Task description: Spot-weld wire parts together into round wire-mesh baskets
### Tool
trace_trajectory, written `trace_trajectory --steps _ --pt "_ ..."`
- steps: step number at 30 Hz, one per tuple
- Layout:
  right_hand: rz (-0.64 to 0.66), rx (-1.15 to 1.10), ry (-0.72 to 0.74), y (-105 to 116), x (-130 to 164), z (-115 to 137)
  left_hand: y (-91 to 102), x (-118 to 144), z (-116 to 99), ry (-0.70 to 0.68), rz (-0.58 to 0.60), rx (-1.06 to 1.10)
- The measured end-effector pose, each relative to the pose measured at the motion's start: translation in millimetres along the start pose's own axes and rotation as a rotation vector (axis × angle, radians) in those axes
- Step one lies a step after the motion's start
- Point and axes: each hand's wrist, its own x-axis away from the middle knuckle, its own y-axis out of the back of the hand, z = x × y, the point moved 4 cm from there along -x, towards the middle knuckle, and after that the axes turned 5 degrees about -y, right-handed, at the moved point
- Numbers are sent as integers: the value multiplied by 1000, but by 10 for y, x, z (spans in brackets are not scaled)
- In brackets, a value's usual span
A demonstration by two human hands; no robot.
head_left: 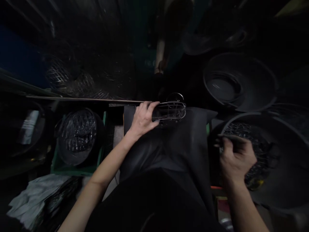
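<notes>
The scene is very dark. My left hand grips one end of a small wire basket, held level above my lap, which a dark apron covers. My right hand is closed at the near rim of a large dark tub on my right. It pinches a thin dark rod-like piece; I cannot tell exactly what that piece is. The tub holds several wire parts.
A round black bin of wire pieces sits in a green crate at left. Crumpled grey plastic lies at lower left. Empty dark basins stand at upper right. A mesh pile lies behind a board.
</notes>
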Motion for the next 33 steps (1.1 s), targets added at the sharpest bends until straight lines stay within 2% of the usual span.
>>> trace_trajectory --steps 2,5,7,9,11,14,22,24,26,28,30,33 --pt "-113 -19 42 -10 -21 35 12 2 27 15 -35 5" --pt "-166 52 80 -124 -3 -9 23 5 57 24 -68 10" --pt "-217 -18 17 -157 8 -39 36 5 61 15 -80 15" --pt "-232 -191 -64 -172 -5 -31 53 1 61 10 -91 18" --pt "-183 -320 -115 -210 -42 -4 65 -6 60 18 -96 15" --pt "-90 -328 -146 -294 -83 -40 67 -14 60 31 -95 6" --pt "-21 -576 -399 -476 0 -538 54 -9 77 12 -93 18" --pt "33 -570 -474 -490 25 -626 48 -13 78 13 -90 20" --pt "81 -471 -505 -467 48 -680 47 -16 73 20 -89 16" --pt "101 -320 -470 -414 69 -664 54 -16 61 36 -92 8" --pt "88 -215 -414 -364 81 -547 60 -22 41 49 -81 3" --pt "104 -230 -365 -371 73 -143 55 -56 -9 29 -41 -1"
